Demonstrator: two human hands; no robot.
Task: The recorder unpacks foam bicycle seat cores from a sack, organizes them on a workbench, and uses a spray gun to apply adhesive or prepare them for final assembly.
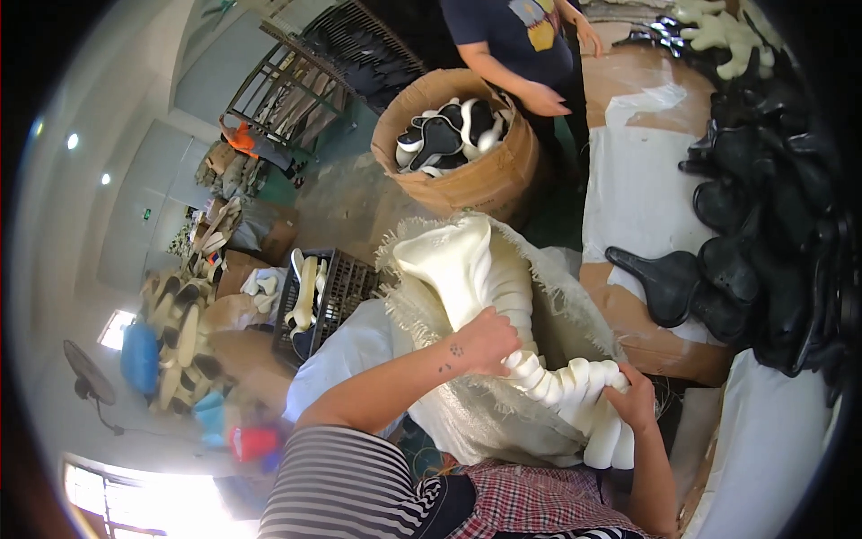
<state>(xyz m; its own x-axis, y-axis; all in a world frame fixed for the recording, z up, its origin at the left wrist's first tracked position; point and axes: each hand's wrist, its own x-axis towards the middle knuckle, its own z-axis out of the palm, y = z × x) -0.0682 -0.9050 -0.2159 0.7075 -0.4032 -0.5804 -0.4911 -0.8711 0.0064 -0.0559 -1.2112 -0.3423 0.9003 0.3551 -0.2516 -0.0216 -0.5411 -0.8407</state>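
A frayed, pale woven sack (467,431) stands open right in front of me. Out of its mouth comes a long, curved stack of nested white foam saddle pads (575,382); the upper end, with a broad pad on top, leans inside the sack. My left hand (492,343) is closed at the near side of the stack, its fingertips partly hidden. At the lower right end, my right hand (634,397) is wrapped round the edge of the pads.
On the right, black saddles (664,278) are heaped on a cardboard-covered table (628,189). Beyond the sack stands a big carton (476,184) of black-and-white saddles, with a person (512,45) beside it. A dark plastic crate (346,287) holds more pads at left. Farther off is someone in orange (241,139).
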